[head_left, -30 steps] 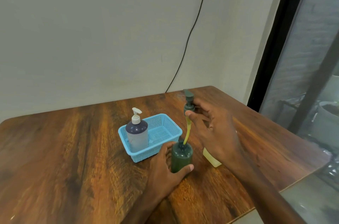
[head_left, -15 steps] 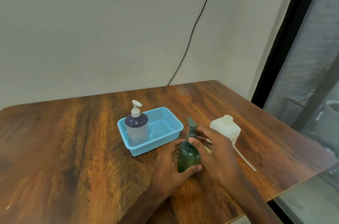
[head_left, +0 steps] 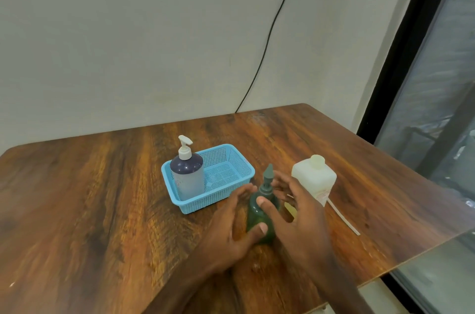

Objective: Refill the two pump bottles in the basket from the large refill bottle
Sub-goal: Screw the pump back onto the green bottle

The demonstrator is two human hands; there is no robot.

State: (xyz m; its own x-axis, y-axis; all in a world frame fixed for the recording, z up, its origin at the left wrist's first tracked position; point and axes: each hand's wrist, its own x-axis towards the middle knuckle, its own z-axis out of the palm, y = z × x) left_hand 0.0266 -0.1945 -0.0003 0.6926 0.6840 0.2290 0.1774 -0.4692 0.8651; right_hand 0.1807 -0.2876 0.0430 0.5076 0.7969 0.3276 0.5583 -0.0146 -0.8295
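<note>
A dark green pump bottle (head_left: 255,219) stands on the wooden table (head_left: 102,210), just in front of the light blue basket (head_left: 232,186). My left hand (head_left: 231,234) wraps its body from the left, thumb across the front. My right hand (head_left: 295,213) grips the green pump head at the collar, thumb on the bottle's shoulder. Inside the basket's left half stands a bottle with a dark blue top and a white pump (head_left: 187,173). The large white refill bottle (head_left: 314,181) stands capped to the right, beyond my right hand.
A thin white tube (head_left: 343,217) lies on the table right of the refill bottle. The table's right edge runs close by, with a dark-framed window beyond. A black cable hangs down the wall to the table's back edge.
My right hand has lowered the green pump head with its tube into the green bottle and now sits on the collar. My left hand kept its hold. The refill bottle came into sight.
</note>
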